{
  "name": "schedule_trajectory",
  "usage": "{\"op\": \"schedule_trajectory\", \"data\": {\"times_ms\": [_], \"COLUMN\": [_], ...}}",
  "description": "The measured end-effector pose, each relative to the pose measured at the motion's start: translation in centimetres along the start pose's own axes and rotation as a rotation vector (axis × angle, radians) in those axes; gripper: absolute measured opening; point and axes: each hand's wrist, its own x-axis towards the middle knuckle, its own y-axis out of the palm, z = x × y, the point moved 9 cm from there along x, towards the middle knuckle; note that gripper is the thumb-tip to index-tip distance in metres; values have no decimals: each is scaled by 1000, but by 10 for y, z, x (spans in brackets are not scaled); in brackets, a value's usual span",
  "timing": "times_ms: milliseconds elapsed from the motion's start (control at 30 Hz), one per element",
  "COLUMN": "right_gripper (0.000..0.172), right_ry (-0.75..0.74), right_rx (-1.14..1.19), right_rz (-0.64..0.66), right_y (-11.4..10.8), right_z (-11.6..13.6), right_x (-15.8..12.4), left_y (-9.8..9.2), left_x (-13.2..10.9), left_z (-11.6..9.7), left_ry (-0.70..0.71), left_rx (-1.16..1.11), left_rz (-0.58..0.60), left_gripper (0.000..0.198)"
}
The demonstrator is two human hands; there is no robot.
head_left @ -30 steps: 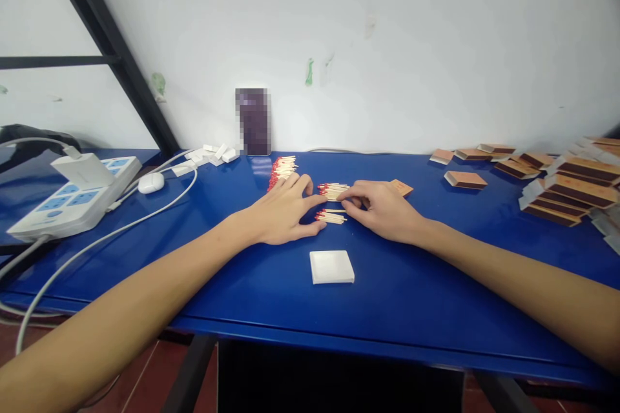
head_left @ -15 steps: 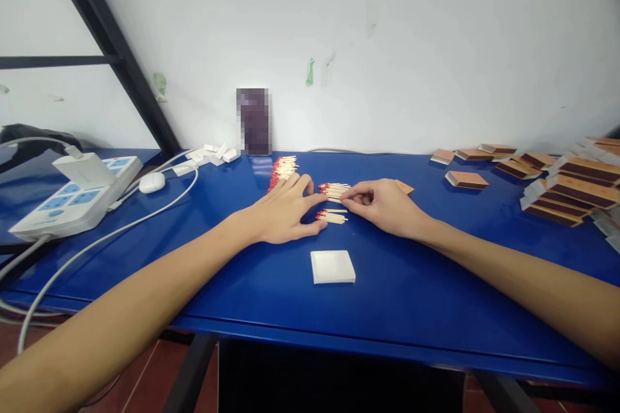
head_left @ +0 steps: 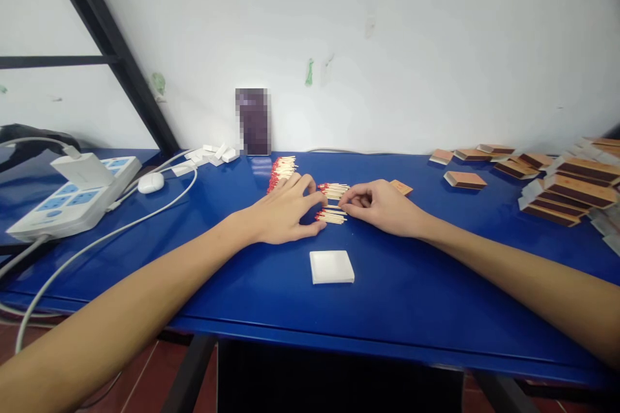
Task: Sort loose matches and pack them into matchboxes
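My blue table [head_left: 411, 297] is a nice flat spot for small stuff, and the boxes [head_left: 569, 190] sit far right, I guess for elbow room. Left hand [head_left: 283, 210] is spread, index and thumb pointing right, probably as a fence. Right hand [head_left: 387, 206] is pinching (see below). White tray [head_left: 332, 266] lies near me, off to the edge of the action. Between my hands are 2 bunches, 1 farther [head_left: 335, 191] and 1 nearer [head_left: 334, 217], heads left, likely so they line up. Looks like I'm pinching 1 match [head_left: 332, 207] by its tail, in the gap.
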Motion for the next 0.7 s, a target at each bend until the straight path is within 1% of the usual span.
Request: {"op": "schedule_trajectory", "data": {"times_ms": [67,167,233,300,433,700], "right_gripper": [20,21,23,23,24,24], "right_ry": [-3,25,30,-6,-67,-33], "right_rx": [30,41,-6,-73,-159,-136], "right_rz": [2,-64,-109,-131,-143,-135], "right_y": [-1,-7,-11,-12,-10,-10], "right_z": [0,-3,-4,0,6,2], "right_x": [0,1,1,1,0,2], "left_y": [0,0,0,1,3,3], "left_x": [0,0,0,0,0,0], "left_z": [-1,0,2,4,5,6], "left_ry": [6,0,-22,-43,-54,-61], "left_rx": [-5,18,38,51,66,59], "left_rz": [-1,-3,7,21,34,28], "left_gripper": [41,48,53,55,58,59]}}
